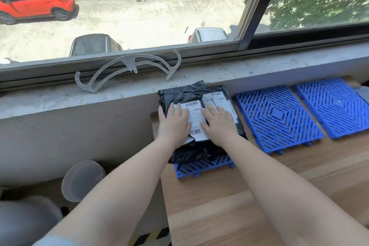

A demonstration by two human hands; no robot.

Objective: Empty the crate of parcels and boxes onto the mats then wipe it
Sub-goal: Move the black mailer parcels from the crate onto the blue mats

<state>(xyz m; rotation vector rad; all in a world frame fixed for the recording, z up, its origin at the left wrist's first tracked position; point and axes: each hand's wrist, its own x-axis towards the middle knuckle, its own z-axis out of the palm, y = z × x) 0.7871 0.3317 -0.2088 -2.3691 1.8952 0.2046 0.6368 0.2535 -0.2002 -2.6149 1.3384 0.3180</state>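
Black plastic parcels (pixel 185 94) with white barcode labels lie stacked on the leftmost blue mat (pixel 201 166), at the left end of the wooden table (pixel 219 205). My left hand (pixel 174 124) lies flat on the top parcel's left side, fingers straight. Flat beside it, my right hand (pixel 218 124) presses on the right side of the label. A second blue mat (pixel 279 118) and a third blue mat (pixel 335 106) lie bare to the right. The crate is out of view.
A concrete window sill (pixel 239 74) runs behind the table, with a clear plastic hanger (pixel 127 70) on it. A translucent round container (pixel 81 180) stands on the floor left of the table. A grey object (pixel 362 93) shows at the far right edge.
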